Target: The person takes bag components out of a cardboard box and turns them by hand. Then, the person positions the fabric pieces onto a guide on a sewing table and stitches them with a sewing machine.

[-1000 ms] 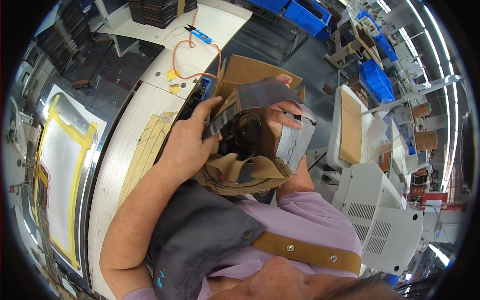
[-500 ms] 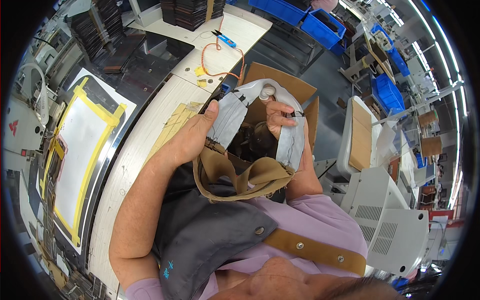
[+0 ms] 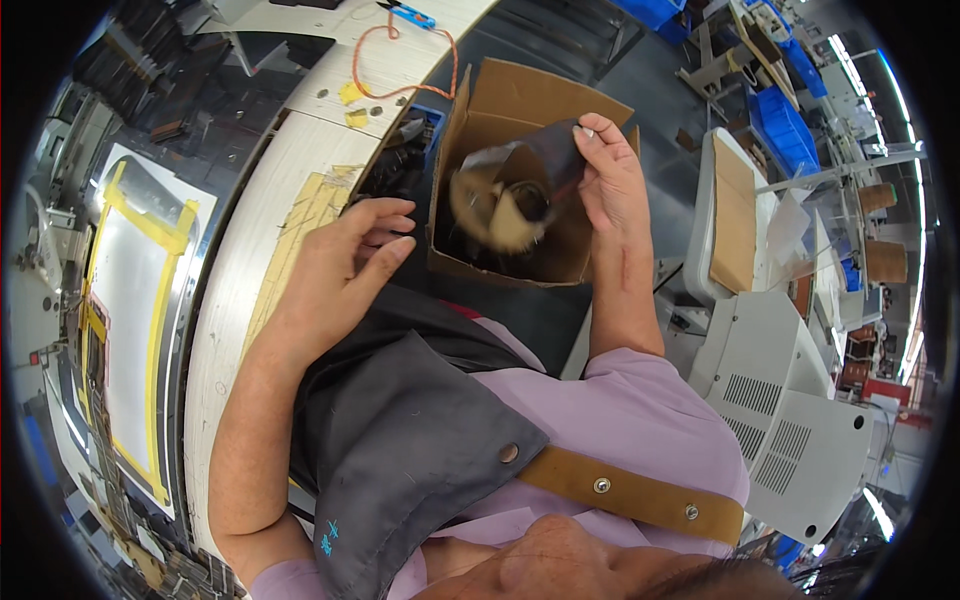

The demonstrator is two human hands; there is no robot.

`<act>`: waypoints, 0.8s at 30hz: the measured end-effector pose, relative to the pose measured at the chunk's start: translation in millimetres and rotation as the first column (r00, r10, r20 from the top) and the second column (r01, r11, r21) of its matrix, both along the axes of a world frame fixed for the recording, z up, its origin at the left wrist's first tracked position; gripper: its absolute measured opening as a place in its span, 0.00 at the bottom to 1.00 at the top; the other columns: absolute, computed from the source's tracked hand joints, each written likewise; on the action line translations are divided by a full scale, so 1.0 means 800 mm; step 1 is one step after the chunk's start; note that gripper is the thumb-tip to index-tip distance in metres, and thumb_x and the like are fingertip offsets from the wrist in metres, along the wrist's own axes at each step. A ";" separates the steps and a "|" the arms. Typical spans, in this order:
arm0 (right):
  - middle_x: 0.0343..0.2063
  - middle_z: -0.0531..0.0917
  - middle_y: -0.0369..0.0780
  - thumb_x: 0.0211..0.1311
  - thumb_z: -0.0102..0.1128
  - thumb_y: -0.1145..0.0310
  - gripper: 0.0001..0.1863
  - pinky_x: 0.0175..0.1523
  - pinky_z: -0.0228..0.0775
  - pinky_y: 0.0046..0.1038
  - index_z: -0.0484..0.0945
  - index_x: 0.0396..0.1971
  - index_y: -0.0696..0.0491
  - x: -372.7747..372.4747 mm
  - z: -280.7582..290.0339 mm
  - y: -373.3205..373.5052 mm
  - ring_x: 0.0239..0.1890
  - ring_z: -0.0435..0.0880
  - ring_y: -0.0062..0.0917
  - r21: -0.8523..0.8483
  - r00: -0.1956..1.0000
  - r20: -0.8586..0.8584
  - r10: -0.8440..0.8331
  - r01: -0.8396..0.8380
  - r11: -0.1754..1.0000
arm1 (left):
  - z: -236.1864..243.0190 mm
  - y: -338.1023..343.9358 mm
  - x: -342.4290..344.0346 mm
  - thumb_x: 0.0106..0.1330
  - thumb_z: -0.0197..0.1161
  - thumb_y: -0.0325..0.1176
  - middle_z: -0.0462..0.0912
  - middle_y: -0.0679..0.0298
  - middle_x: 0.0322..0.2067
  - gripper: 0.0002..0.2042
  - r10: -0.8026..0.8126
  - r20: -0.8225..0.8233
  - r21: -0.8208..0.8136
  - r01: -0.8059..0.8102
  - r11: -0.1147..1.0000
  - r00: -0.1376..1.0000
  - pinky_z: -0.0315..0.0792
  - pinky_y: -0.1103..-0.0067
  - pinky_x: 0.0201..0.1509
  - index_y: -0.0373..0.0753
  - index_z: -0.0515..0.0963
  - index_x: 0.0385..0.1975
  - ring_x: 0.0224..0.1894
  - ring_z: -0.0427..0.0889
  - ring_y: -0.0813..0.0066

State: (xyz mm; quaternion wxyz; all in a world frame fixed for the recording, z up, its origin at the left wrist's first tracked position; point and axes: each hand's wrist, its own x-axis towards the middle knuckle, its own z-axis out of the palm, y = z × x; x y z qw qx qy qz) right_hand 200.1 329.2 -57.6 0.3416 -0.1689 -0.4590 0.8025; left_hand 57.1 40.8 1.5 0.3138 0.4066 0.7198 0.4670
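My right hand [image 3: 612,180] pinches the edge of a sewn fabric piece [image 3: 548,158] between thumb and fingertips. The piece hangs over an open cardboard box [image 3: 520,92]; its upper part is dark grey, while its lower part is tan and blurred by motion. Dark items lie inside the box, too shaded to make out. To the left of the box, above the worktable's edge, my left hand [image 3: 350,262] is open with curved fingers, the thumb apart from them and nothing held.
On the white worktable [image 3: 235,290] are yellow tape strips [image 3: 300,235], an orange cord [image 3: 456,62] and blue thread snips [image 3: 410,14]. A machine bed with a yellow-taped white sheet [image 3: 138,320] stands left. A grey machine housing [image 3: 765,400] is at right, with blue bins [image 3: 780,120] beyond.
My left hand has let go of the fabric piece and moved left. My right hand has carried it up and away from my body, over the box. The view has shifted too.
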 end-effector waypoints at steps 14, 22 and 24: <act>0.32 0.80 0.33 0.61 0.64 0.79 0.10 0.40 0.68 0.16 0.77 0.41 0.55 0.003 -0.231 0.089 0.34 0.77 0.13 0.249 0.834 0.469 -0.290 0.190 0.950 | -0.017 0.018 -0.012 0.63 0.67 0.28 0.85 0.64 0.28 0.06 0.265 -0.157 0.099 -0.252 0.963 0.951 0.69 0.85 0.32 0.36 0.83 0.38 0.32 0.81 0.82; 0.30 0.80 0.33 0.59 0.65 0.79 0.10 0.37 0.67 0.17 0.79 0.40 0.55 -0.023 -0.273 0.105 0.31 0.76 0.14 0.168 0.811 0.498 -0.307 0.257 0.952 | 0.022 0.054 0.050 0.62 0.65 0.46 0.74 0.66 0.16 0.18 -0.417 0.418 0.262 0.333 0.906 0.807 0.66 0.76 0.26 0.38 0.74 0.19 0.19 0.73 0.69; 0.30 0.80 0.33 0.59 0.65 0.79 0.09 0.37 0.67 0.17 0.79 0.40 0.55 -0.032 -0.263 0.096 0.31 0.76 0.14 0.173 0.836 0.467 -0.290 0.235 0.956 | 0.022 0.057 0.055 0.67 0.49 0.66 0.70 0.67 0.15 0.32 -0.559 0.461 0.307 0.467 0.829 0.689 0.62 0.74 0.25 0.39 0.72 0.17 0.17 0.70 0.68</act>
